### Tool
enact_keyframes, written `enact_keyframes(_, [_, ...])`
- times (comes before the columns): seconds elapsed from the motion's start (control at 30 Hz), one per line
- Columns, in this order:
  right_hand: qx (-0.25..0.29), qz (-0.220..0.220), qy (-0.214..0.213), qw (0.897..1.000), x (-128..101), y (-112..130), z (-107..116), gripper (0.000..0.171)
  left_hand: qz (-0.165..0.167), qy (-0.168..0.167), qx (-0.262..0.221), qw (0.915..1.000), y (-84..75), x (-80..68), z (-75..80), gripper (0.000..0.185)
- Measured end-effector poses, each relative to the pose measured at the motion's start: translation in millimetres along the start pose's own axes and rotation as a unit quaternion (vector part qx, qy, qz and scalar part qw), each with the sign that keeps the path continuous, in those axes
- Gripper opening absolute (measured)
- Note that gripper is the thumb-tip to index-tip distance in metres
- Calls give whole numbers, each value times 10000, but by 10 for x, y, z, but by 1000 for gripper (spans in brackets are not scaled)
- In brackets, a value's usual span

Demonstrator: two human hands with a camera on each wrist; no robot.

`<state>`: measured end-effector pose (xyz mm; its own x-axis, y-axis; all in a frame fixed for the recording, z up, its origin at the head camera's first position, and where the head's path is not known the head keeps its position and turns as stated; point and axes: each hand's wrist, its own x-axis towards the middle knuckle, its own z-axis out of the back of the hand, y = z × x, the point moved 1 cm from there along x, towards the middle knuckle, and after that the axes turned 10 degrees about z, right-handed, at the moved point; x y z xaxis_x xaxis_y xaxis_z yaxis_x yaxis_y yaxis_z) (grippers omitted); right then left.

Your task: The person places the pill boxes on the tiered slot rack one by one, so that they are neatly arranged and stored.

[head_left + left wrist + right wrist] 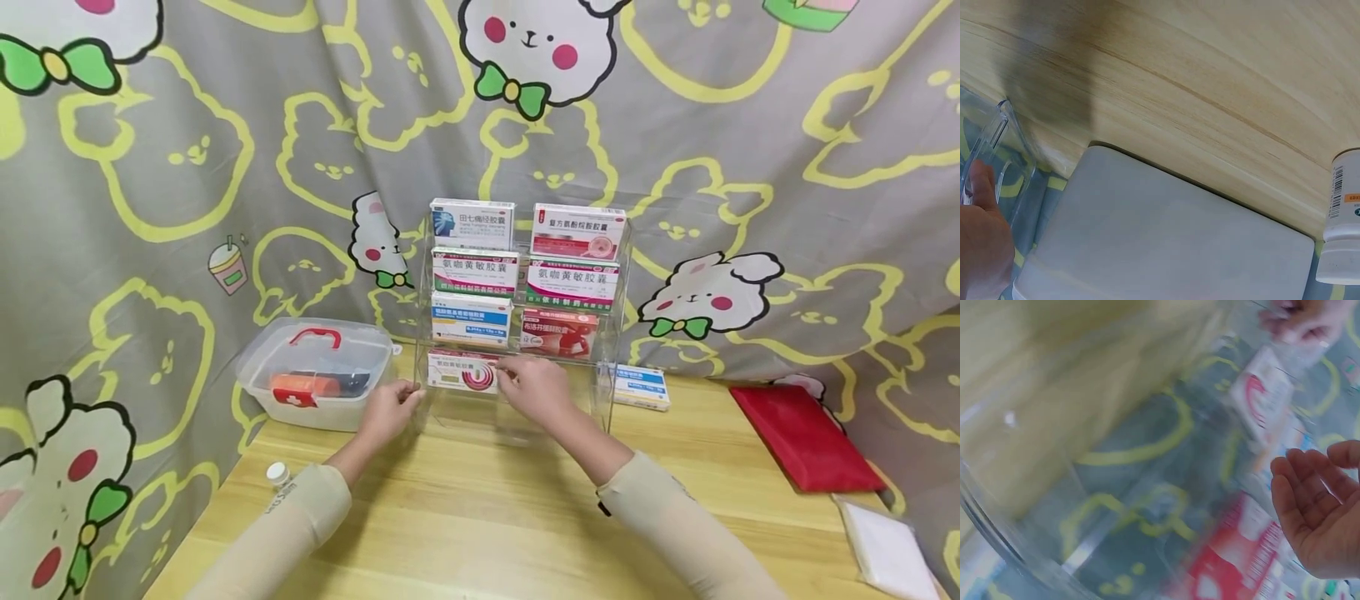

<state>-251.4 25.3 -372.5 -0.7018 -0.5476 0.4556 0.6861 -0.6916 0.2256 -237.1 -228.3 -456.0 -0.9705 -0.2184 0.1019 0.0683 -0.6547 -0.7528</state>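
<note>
A clear stepped display rack (472, 414) stands on the table, holding medicine boxes in two columns. My left hand (387, 410) pinches its left side edge; the left wrist view shows that hand (985, 244) at the clear plastic (1002, 125). On the lowest tier at left leans a white medicine box with a red swirl (459, 372). My right hand (536, 387) is just right of that box. The right wrist view shows this hand (1316, 512) with loosely bent fingers and nothing in them, near the swirl box (1263, 394) and a red medicine box (1235, 556).
A clear lidded first-aid box (322, 408) sits left of the rack, with a white-capped bottle (277, 473) nearer me. Beside the rack at right lies a blue-white medicine box (640, 387). Farther right are a red pouch (806, 437) and a white packet (885, 546). A patterned curtain (465, 167) hangs behind.
</note>
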Motion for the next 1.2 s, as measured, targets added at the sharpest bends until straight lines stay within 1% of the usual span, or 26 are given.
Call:
enact_keyframes(0.1, [311, -68, 54, 9995, -49, 42, 208, 21, 71, 3, 16, 10000, -2, -4, -20, 19])
enact_keyframes(0.2, [475, -107, -80, 9988, -71, 81, 434, 20, 136, -26, 40, 9999, -17, -5, -29, 19])
enact_keyframes(0.3, [575, -175, -333, 9976, -82, 81, 642, 21, 123, -46, 83, 9999, -28, -13, -12, 19])
enact_keyframes(0.37, [680, -293, -533, 9958, -97, 38, 771, 22, 127, -48, 100, 9999, -33, -17, -2, 20])
enact_keyframes(0.47, [873, -607, -1030, 9890, -130, -101, 931, 23, 90, -102, 181, 9997, -34, -21, 8, 19])
enact_keyframes(0.5, [944, -737, -1246, 9850, -143, -162, 973, 23, 59, -127, 216, 9997, -36, -23, 9, 19])
enact_keyframes(0.6, [1155, -1145, -1886, 9685, -189, -359, 1055, 24, -80, -222, 413, 9989, -39, -20, 0, 18])
enact_keyframes(0.7, [1300, -1493, -2268, 9536, -254, -539, 1082, 25, -248, -290, 625, 9973, -54, -20, -25, 17])
enact_keyframes(0.77, [1333, -1736, -2520, 9427, -290, -665, 1064, 25, -267, -354, 710, 9965, -54, -12, -38, 16])
enact_keyframes(0.8, [1343, -1853, -2682, 9358, -312, -730, 1051, 25, -288, -381, 741, 9961, -56, -10, -43, 16])
enact_keyframes(0.87, [1405, -2088, -3068, 9179, -357, -873, 1009, 24, -347, -450, 757, 9955, -62, -5, -50, 15])
enact_keyframes(0.9, [1402, -2220, -3212, 9099, -383, -950, 979, 25, -385, -490, 748, 9952, -65, -3, -52, 15])
enact_keyframes(0.93, [1394, -2346, -3282, 9043, -412, -1025, 944, 25, -425, -522, 733, 9950, -68, -2, -53, 15])
enact_keyframes(1.0, [1358, -2657, -3255, 8972, -477, -1198, 839, 27, -524, -568, 735, 9943, -71, -4, -57, 15])
enact_keyframes(1.03, [1381, -2843, -3111, 8963, -514, -1290, 775, 29, -537, -572, 704, 9944, -70, -6, -58, 15])
enact_keyframes(1.07, [1392, -3037, -2876, 8976, -549, -1381, 707, 31, -548, -589, 694, 9943, -67, -9, -60, 14])
enact_keyframes(1.1, [1388, -3214, -2588, 9003, -585, -1476, 634, 33, -529, -592, 661, 9946, -64, -14, -60, 14])
enact_keyframes(1.2, [1235, -3499, -1451, 9172, -677, -1752, 418, 39, -463, -633, 594, 9951, -46, -22, -61, 14])
